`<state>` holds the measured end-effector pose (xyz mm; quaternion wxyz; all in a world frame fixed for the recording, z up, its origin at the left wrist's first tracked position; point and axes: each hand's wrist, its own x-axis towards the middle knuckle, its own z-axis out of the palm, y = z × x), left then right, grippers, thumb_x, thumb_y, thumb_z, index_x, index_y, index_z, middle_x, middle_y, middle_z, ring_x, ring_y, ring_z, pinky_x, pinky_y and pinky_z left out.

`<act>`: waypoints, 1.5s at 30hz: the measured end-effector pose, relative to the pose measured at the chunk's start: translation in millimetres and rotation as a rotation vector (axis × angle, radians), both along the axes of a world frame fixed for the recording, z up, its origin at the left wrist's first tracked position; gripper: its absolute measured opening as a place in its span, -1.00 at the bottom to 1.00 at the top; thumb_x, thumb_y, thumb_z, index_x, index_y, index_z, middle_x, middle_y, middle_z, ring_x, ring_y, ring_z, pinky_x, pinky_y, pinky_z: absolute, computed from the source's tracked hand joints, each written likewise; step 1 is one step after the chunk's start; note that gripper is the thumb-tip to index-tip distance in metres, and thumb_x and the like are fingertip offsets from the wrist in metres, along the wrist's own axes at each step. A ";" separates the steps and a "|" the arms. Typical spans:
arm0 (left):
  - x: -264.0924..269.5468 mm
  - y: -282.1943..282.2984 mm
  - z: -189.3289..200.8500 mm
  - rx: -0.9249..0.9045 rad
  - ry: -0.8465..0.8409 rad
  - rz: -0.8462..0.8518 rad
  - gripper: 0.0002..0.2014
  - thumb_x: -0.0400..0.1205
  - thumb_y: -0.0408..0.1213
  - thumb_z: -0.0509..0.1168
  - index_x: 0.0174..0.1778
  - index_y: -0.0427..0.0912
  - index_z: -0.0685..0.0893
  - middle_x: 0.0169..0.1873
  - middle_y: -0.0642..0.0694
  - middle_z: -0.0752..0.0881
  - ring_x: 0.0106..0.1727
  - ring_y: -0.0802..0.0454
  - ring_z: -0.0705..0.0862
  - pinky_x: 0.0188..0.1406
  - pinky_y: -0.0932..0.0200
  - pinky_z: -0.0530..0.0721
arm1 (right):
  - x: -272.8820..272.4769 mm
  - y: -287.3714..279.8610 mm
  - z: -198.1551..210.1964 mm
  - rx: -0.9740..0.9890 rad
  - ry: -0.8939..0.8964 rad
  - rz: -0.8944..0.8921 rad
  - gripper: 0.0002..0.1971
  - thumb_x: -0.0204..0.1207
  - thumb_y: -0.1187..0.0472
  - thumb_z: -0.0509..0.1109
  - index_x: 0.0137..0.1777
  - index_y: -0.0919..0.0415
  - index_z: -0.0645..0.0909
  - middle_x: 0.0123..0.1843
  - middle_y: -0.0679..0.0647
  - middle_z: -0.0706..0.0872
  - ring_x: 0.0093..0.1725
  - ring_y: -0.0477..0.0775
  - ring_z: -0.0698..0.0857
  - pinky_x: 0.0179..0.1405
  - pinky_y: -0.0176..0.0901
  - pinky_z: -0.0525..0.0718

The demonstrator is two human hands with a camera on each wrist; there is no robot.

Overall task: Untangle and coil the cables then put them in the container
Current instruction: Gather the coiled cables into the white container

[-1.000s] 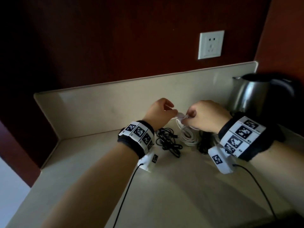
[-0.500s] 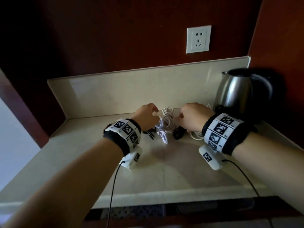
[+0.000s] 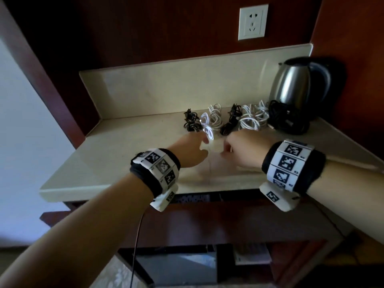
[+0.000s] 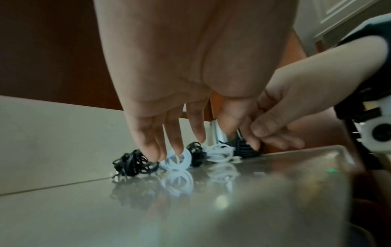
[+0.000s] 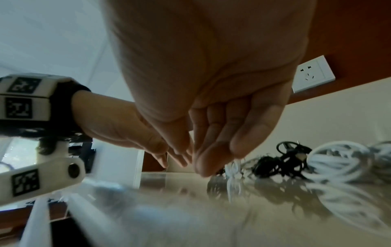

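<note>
Several coiled cables lie in a row at the back of the beige counter (image 3: 128, 146): a black bundle (image 3: 190, 122), a white coil (image 3: 215, 118), another black bundle (image 3: 230, 121) and white coils (image 3: 252, 119). A small white coil (image 3: 208, 133) lies nearest my hands. My left hand (image 3: 204, 145) hovers just in front of it with straight fingers (image 4: 180, 147), holding nothing. My right hand (image 3: 226, 149) is close beside the left, its fingers (image 5: 201, 163) loosely bent and empty. Both hands are above the counter, short of the cables.
A steel kettle (image 3: 299, 86) stands at the back right with its thick black cord (image 3: 285, 121) piled in front. A wall socket (image 3: 252, 21) sits above the backsplash. The counter's front edge (image 3: 116, 192) is below my wrists, with a dark shelf underneath.
My hands held a white cable between them, set it down among the others, and have drawn back toward the counter's front edge. The head view has pulled back too.
</note>
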<state>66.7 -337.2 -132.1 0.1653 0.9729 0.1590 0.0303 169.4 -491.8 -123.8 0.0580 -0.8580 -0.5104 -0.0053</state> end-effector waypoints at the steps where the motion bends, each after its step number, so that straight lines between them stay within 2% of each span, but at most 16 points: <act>1: -10.6 -8.2 -5.8 0.006 -0.012 -0.023 -0.65 0.67 -0.22 0.29 0.40 -0.10 0.59 0.30 -0.13 0.62 0.28 -0.09 0.63 0.27 0.03 0.61 | -12.2 -5.5 -7.5 0.002 0.007 -0.014 -0.73 0.61 -0.10 0.34 -0.12 0.04 0.76 -0.15 -0.05 0.74 -0.14 0.04 0.71 -0.16 -0.13 0.63; 4: -38.1 -32.8 -20.0 0.103 -0.114 -0.093 -0.75 0.65 -0.26 0.25 0.20 -0.15 0.73 0.18 -0.17 0.68 0.20 -0.14 0.63 0.17 0.03 0.63 | -42.5 -22.3 -31.4 -0.056 0.036 -0.078 -0.71 0.58 -0.10 0.32 -0.19 0.07 0.71 -0.22 -0.03 0.68 -0.16 0.10 0.71 -0.25 -0.18 0.52; 6: -52.6 -48.8 -29.5 0.188 -0.046 -0.153 -0.74 0.67 -0.24 0.20 0.12 -0.18 0.77 0.11 -0.20 0.75 0.14 -0.19 0.67 0.08 0.05 0.65 | -58.2 -33.6 -50.4 -0.127 0.041 -0.109 -0.70 0.58 -0.07 0.29 -0.20 0.09 0.70 -0.24 -0.02 0.67 -0.14 0.11 0.72 -0.22 -0.16 0.59; 8: -62.3 -60.4 -36.0 0.265 0.036 -0.177 -0.71 0.67 -0.20 0.16 0.10 -0.17 0.77 0.10 -0.18 0.76 0.13 -0.19 0.68 0.08 0.03 0.67 | -68.5 -44.9 -63.9 -0.206 -0.006 -0.121 -0.68 0.62 -0.07 0.24 -0.18 0.07 0.71 -0.18 -0.02 0.74 -0.11 0.07 0.73 -0.09 -0.10 0.68; 11: -69.3 -66.8 -45.2 0.198 0.126 -0.174 -0.71 0.62 -0.22 0.13 0.00 -0.18 0.76 0.05 -0.18 0.77 0.04 -0.19 0.70 0.04 -0.02 0.71 | -77.0 -56.9 -68.3 -0.199 -0.092 -0.129 -0.70 0.66 -0.05 0.22 -0.01 0.01 0.76 -0.01 -0.07 0.80 0.01 0.02 0.74 0.01 -0.12 0.67; 14: -74.6 -71.1 -50.3 0.154 0.174 -0.163 -0.69 0.60 -0.22 0.14 0.02 -0.18 0.78 0.09 -0.16 0.77 0.11 -0.18 0.70 0.14 -0.03 0.69 | -85.7 -61.7 -69.0 -0.197 -0.118 -0.134 -0.74 0.65 0.03 0.24 0.08 -0.01 0.78 0.06 -0.04 0.81 0.08 0.05 0.75 0.06 -0.10 0.71; 18: -73.3 -76.5 -50.0 0.155 0.219 -0.202 -0.75 0.68 -0.22 0.15 -0.20 -0.23 0.66 0.03 -0.25 0.75 0.09 -0.23 0.67 -0.03 0.10 0.55 | -92.6 -73.1 -74.4 -0.196 -0.052 -0.143 -0.78 0.66 0.07 0.24 0.02 0.01 0.74 -0.03 -0.01 0.80 -0.07 0.09 0.75 -0.06 0.02 0.76; 20: -72.3 -85.5 -48.9 0.157 0.287 -0.237 -0.75 0.68 -0.26 0.15 -0.33 -0.18 0.52 -0.02 -0.30 0.74 0.05 -0.26 0.69 -0.07 0.10 0.54 | -94.3 -81.9 -73.9 -0.188 -0.031 -0.103 -0.77 0.66 0.01 0.26 0.07 -0.01 0.74 0.01 -0.02 0.80 -0.02 0.11 0.75 -0.01 0.03 0.74; 22: -70.8 -96.5 -50.4 0.129 0.335 -0.270 -0.77 0.68 -0.30 0.17 -0.30 -0.21 0.55 -0.02 -0.33 0.74 0.04 -0.29 0.69 -0.10 0.12 0.50 | -97.0 -91.1 -73.3 -0.171 0.003 -0.063 -0.77 0.63 -0.03 0.29 0.13 -0.01 0.72 0.08 0.00 0.80 0.08 0.14 0.75 0.04 0.00 0.71; 26: -70.2 -113.7 -55.7 0.142 0.410 -0.293 -0.70 0.74 -0.22 0.16 0.06 -0.36 0.70 0.06 -0.31 0.74 0.15 -0.27 0.69 0.00 0.09 0.50 | -101.9 -108.2 -77.7 -0.146 0.009 0.029 -0.72 0.61 -0.06 0.32 0.17 0.02 0.71 0.17 0.06 0.78 0.17 0.20 0.74 0.11 0.01 0.68; 28: -70.7 -119.6 -57.6 0.168 0.448 -0.317 -0.66 0.76 -0.18 0.12 0.08 -0.35 0.71 0.09 -0.32 0.74 0.16 -0.28 0.68 0.07 0.06 0.51 | -103.0 -114.1 -81.4 -0.124 0.015 0.064 -0.67 0.57 -0.11 0.34 0.20 0.02 0.70 0.19 0.07 0.77 0.19 0.21 0.73 0.16 0.08 0.68; 30: -71.0 -124.6 -56.8 0.132 0.474 -0.282 -0.68 0.74 -0.16 0.16 0.05 -0.32 0.73 0.06 -0.30 0.76 0.11 -0.25 0.69 0.00 0.13 0.51 | -102.7 -118.9 -84.5 -0.127 0.033 0.119 -0.65 0.53 -0.15 0.35 0.19 0.01 0.71 0.18 0.05 0.77 0.19 0.20 0.73 0.18 0.10 0.68; 34: -58.3 -133.6 -40.7 0.046 0.383 -0.191 -0.72 0.67 -0.23 0.25 -0.02 -0.34 0.79 -0.08 -0.28 0.80 -0.01 -0.19 0.75 0.00 0.08 0.66 | -94.8 -128.6 -68.4 -0.110 0.136 0.197 -0.74 0.59 -0.05 0.31 0.07 0.04 0.75 0.03 0.00 0.81 0.06 0.13 0.76 0.05 -0.03 0.69; 38: -18.9 -138.6 -15.5 0.004 0.145 -0.060 -0.75 0.61 -0.30 0.25 -0.14 -0.27 0.84 -0.18 -0.20 0.83 -0.09 -0.10 0.78 -0.08 0.16 0.69 | -52.6 -127.3 -33.4 -0.034 0.085 0.046 -0.71 0.61 -0.03 0.23 -0.09 0.07 0.74 -0.07 0.06 0.81 -0.04 0.14 0.76 -0.18 -0.16 0.55; 41: 20.9 -138.1 -0.4 -0.087 0.012 0.013 -0.76 0.62 -0.30 0.26 -0.06 -0.27 0.84 -0.12 -0.18 0.84 -0.04 -0.11 0.78 0.04 0.06 0.75 | 1.8 -120.6 -2.7 0.067 0.126 -0.108 -0.82 0.57 0.01 0.35 0.00 -0.01 0.77 -0.01 -0.02 0.82 0.03 0.08 0.76 -0.07 -0.17 0.62; 45: 83.9 -124.5 21.1 -0.034 -0.111 0.048 -0.75 0.65 -0.29 0.22 0.02 -0.28 0.79 0.00 -0.19 0.80 0.07 -0.14 0.74 -0.02 0.16 0.65 | 81.7 -105.0 32.0 0.186 0.119 -0.313 -0.81 0.53 0.04 0.38 0.08 0.04 0.69 0.08 0.04 0.78 0.12 0.16 0.73 0.08 -0.10 0.67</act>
